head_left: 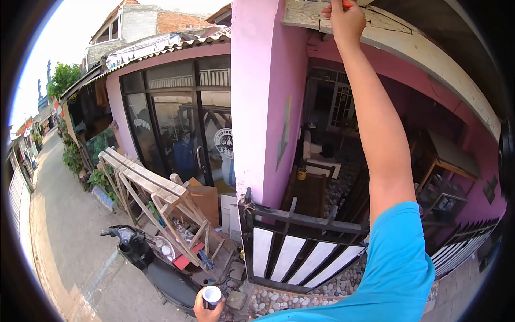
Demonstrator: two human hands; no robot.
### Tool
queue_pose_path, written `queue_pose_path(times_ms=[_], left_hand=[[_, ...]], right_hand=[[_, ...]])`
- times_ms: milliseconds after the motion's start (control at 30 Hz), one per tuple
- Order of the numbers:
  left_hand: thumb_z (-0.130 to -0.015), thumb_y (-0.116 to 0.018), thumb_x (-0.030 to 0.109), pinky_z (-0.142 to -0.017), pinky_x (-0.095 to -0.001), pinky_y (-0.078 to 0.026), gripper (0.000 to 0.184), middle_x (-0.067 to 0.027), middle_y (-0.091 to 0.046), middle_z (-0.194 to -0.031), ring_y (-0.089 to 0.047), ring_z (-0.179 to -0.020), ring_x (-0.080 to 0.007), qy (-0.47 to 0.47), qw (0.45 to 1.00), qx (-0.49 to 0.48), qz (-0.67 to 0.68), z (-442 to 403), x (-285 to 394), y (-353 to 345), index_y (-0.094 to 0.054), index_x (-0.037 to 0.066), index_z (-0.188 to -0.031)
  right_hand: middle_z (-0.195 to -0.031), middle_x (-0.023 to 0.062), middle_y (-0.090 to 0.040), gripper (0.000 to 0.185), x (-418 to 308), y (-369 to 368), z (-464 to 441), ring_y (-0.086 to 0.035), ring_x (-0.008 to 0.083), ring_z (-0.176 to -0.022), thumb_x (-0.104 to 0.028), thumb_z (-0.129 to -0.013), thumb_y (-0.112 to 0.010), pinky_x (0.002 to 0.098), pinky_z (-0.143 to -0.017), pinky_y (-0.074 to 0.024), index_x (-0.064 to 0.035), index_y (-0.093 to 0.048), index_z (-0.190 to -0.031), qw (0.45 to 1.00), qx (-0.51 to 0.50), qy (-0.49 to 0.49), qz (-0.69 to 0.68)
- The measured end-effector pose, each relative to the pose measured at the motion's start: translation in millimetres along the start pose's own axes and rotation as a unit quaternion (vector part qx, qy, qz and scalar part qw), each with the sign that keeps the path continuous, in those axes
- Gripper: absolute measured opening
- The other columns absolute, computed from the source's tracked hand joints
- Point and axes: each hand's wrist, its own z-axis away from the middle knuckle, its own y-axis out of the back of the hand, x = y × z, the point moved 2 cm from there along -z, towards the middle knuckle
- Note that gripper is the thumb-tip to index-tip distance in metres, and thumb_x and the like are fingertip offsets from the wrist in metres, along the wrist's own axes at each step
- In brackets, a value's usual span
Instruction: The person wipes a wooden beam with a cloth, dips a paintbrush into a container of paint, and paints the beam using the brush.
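Observation:
My right hand is raised to the top edge of the view, at the end of my outstretched arm. Its fingers are closed around a tool with an orange handle; most of that tool is cut off by the frame. Right beside this hand is the cream, weathered edge of an overhang, with cracked or peeling patches. Low in the view, my left hand grips a small white cup from the side. The cup is upright, with its mouth facing me; its inside looks whitish.
A black gate with white panels stands below me, beside a pink pillar. To the left are a wooden trestle and a parked motorbike. A lane runs off left. Pebbled paving lies beneath.

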Motion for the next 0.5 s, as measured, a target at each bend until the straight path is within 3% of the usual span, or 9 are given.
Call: queue_pose_path(times_ms=[33,100,333,400,433,500], left_hand=[[-0.076,-0.078,0.002,-0.098,-0.0363,-0.049,0.056,-0.0143,-0.066,-0.119,-0.063,-0.11,-0.0235,-0.002,1.0,0.009,0.001,1.5,0.6,1.5,-0.057,-0.002,-0.127],[-0.077,-0.08,0.004,-0.096,-0.036,-0.05,0.054,-0.0148,-0.066,-0.117,-0.064,-0.108,-0.0235,0.001,0.999,0.028,0.017,4.0,-4.1,3.2,-0.058,-0.002,-0.126],[-0.079,-0.081,0.01,-0.094,-0.0359,-0.051,0.053,-0.0167,-0.068,-0.115,-0.066,-0.106,-0.0252,-0.012,0.996,0.048,-0.071,8.3,-12.2,13.2,-0.059,-0.002,-0.125],[-0.079,-0.082,0.013,-0.093,-0.0361,-0.051,0.054,-0.0171,-0.068,-0.115,-0.066,-0.105,-0.0261,-0.004,0.995,0.048,-0.082,7.1,-13.9,14.0,-0.059,-0.002,-0.125],[-0.079,-0.082,0.013,-0.093,-0.0361,-0.051,0.054,-0.0171,-0.068,-0.115,-0.066,-0.105,-0.0261,-0.004,0.996,0.046,-0.081,5.9,-16.9,14.2,-0.059,-0.002,-0.125],[-0.078,-0.083,0.014,-0.093,-0.0359,-0.051,0.055,-0.0173,-0.068,-0.115,-0.066,-0.105,-0.026,-0.019,0.993,0.048,-0.107,4.8,-23.6,14.6,-0.059,-0.002,-0.125]], right_hand=[[-0.071,0.0122,-0.069,0.021,1.9,-7.6,-7.9,-0.067,0.0208,-0.061,-0.019,-0.094,-0.064,0.0338,-0.061,-0.0528,0.0018,-0.068,-0.091,1.0,-0.002,0.0,-0.001],[-0.06,0.0076,-0.066,0.026,1.2,-19.5,-17.2,-0.062,0.0152,-0.049,-0.023,-0.096,-0.064,0.0326,-0.05,-0.0487,0.0003,-0.067,-0.085,0.991,0.014,0.091,0.096],[-0.059,0.0091,-0.065,0.029,16.6,-42.9,-44.7,-0.063,0.0172,-0.052,-0.024,-0.095,-0.065,0.0343,-0.053,-0.0493,0.0002,-0.068,-0.079,0.981,-0.025,0.13,0.138],[-0.064,0.0149,-0.067,0.029,21.3,-44.2,-49.9,-0.067,0.0266,-0.059,-0.023,-0.093,-0.066,0.0397,-0.059,-0.0517,0.0012,-0.068,-0.077,0.967,-0.023,0.144,0.21],[-0.064,0.0149,-0.067,0.029,22.2,-41.4,-53.7,-0.067,0.0266,-0.059,-0.023,-0.093,-0.066,0.0397,-0.059,-0.0517,0.0012,-0.068,-0.077,0.966,-0.023,0.145,0.212],[-0.07,0.0206,-0.068,0.028,18.0,-32.8,-59.1,-0.069,0.0359,-0.07,-0.022,-0.091,-0.066,0.045,-0.067,-0.0527,0.0021,-0.068,-0.078,0.929,0.031,0.23,0.289]])
